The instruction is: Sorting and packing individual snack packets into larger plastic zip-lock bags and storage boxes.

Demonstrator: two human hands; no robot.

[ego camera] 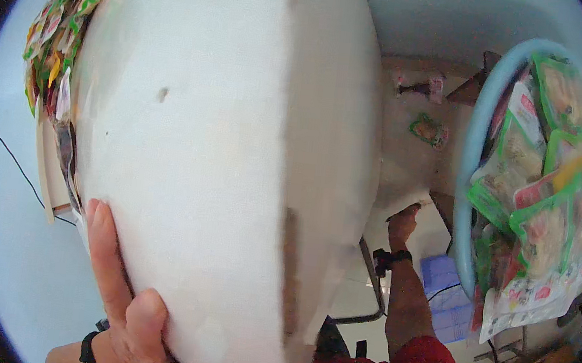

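Note:
My left hand (125,291), with a dark band at the wrist, lies at the edge of a white tabletop (204,146). Its fingers are stretched out and the thumb is apart, with nothing held. Down past the table's other edge reaches my right hand (405,222), a dark watch (391,261) on its wrist. That hand is in shadow and its fingers are unclear. Beyond it, on the floor (399,163), lies a green-edged food packet (427,129). A second small packet (420,87) lies farther off.
A light-blue tub (467,200) heaped with clear, green-edged food packets (542,218) stands at the right. More packets (65,25) are piled at the table's far left. Blue crates (446,299) and a dark metal leg (372,291) are below. A black cable (9,152) runs at left.

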